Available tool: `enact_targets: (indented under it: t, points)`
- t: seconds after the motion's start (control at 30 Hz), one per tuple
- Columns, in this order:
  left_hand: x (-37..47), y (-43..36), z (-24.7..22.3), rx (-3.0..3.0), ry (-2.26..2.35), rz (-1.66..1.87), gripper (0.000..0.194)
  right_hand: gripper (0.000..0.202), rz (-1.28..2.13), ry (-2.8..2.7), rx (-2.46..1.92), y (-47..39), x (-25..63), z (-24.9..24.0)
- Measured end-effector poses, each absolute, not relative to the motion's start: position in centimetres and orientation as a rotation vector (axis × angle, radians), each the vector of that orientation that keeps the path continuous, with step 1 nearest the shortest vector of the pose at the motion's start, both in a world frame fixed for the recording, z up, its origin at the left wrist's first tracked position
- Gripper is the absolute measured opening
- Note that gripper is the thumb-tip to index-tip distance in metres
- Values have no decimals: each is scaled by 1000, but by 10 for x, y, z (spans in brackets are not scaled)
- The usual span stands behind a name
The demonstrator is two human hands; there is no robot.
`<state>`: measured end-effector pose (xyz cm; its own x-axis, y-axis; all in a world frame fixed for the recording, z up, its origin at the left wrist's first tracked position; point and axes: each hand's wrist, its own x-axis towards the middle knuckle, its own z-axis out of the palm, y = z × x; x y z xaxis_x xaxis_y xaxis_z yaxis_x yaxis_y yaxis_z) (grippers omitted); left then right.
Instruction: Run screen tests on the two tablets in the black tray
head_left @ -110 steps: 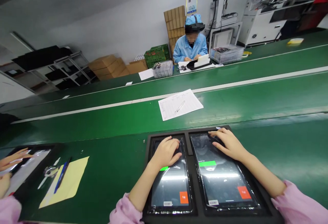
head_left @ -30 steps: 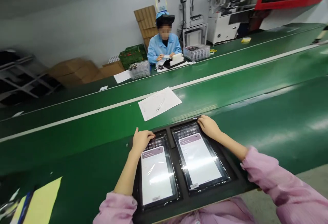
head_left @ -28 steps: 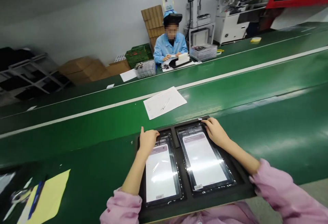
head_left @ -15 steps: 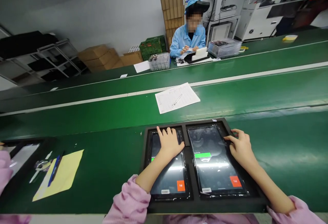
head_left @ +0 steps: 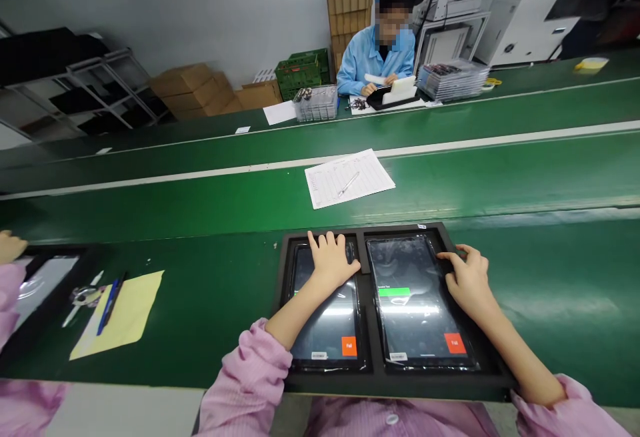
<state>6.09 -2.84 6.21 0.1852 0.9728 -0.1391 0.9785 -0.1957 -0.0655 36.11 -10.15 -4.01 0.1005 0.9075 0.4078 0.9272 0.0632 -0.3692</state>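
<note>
Hands rest on two tablets seated side by side in a black foam tray (head_left: 280, 303) at the near edge of a green conveyor bench (head_left: 200, 303). The left hand (head_left: 330, 263) lies flat and open, palm down, fingers spread over the upper part of the left tablet (head_left: 325, 330); it grips nothing. The right hand (head_left: 467, 280) sits at the right edge of the right tablet (head_left: 417, 317), fingers curled loosely, fingertips touching the tray's rim and the tablet's upper right side; whether it pinches the edge or only rests there cannot be told. Both tablets lie flat in their own compartments, a foam divider between them, and both are wrapped in glossy film that catches the light. Each dark screen shows a green bar across its middle and an orange-red button (head_left: 454, 342) near the lower right corner. Pink sleeves cover both forearms. Beyond the tray, on the green belt, lies a printed sheet (head_left: 330, 187) with a pen (head_left: 349, 183) on it. To the left on the bench is a yellow paper (head_left: 130, 317) with a blue pen (head_left: 107, 300) lying on it, beside another dark tray (head_left: 50, 270) where a neighbour's hand (head_left: 10, 247) and pink sleeve show. Across the belts a person in a blue coat (head_left: 373, 57) and cap sits at a far bench, with a clear parts bin (head_left: 316, 103), a stack of trays (head_left: 453, 80), green crates (head_left: 300, 73) and cardboard boxes (head_left: 185, 87) about them.
</note>
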Motion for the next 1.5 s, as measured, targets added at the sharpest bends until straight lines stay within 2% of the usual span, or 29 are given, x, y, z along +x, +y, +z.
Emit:
enact_targets:
  t: [0.3, 0.47, 0.53, 0.7, 0.97, 1.07, 1.23, 1.37, 1.5]
  points:
    - [67, -25, 63, 2422, 1956, -291, 54, 45, 22, -1780, -1758, -97, 365, -39]
    - [34, -17, 81, 2491, 1658, -306, 57, 29, -53, -1697, -1776, -101, 352, -20]
    - [15, -15, 89, 2459, 1523, -334, 65, 30, -1, -1761, -1678, -103, 348, -9]
    - [-5, -19, 95, 2408, 1335, -482, 114, 44, 162, -2083, -1155, -110, 347, 4]
    - [0, -20, 94, 2413, 1286, -524, 122, 41, -29, -2175, -1038, -110, 346, 9]
    - [-22, -7, 104, 2315, 1246, -481, 114, 38, -153, -2076, -1040, -110, 348, 12]
    - [-64, 11, 115, 2161, 1498, -489, 73, 40, -114, -2005, -1053, -112, 356, 7]
    - [-70, 17, 108, 2233, 1465, -381, 61, 42, -52, -2045, -1138, -112, 354, 9]
    - [-61, 18, 101, 2306, 1537, -300, 47, 32, -4, -2357, -1000, -116, 335, 17]
